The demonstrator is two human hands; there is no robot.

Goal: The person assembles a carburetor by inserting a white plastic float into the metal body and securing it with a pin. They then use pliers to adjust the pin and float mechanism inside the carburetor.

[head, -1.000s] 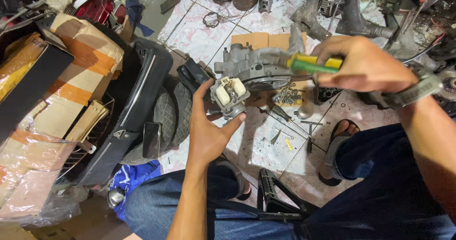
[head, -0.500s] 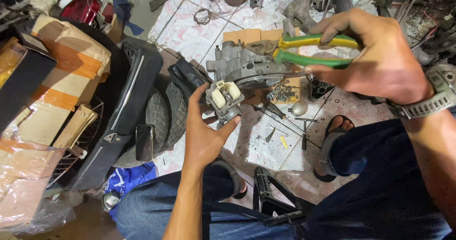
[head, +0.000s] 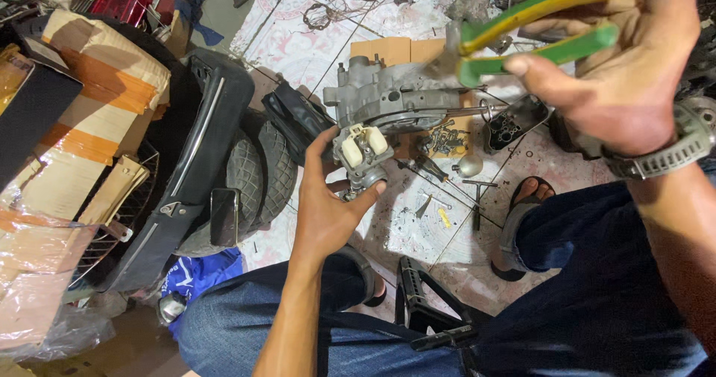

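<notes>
Head view: left hand (head: pixel 328 217) cups small metal carburettor (head: pixel 360 155); right hand (head: pixel 604 71) grips green-handled pliers (head: pixel 537 26).
Handling: carburettor rigid, probably weighty; hold by body.

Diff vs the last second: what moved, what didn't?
The right hand lifted the green-and-yellow pliers up and away from the grey engine casing, toward the camera. The left hand keeps gripping the small metal part with white blocks. The casing stays on the tiled floor.
</notes>
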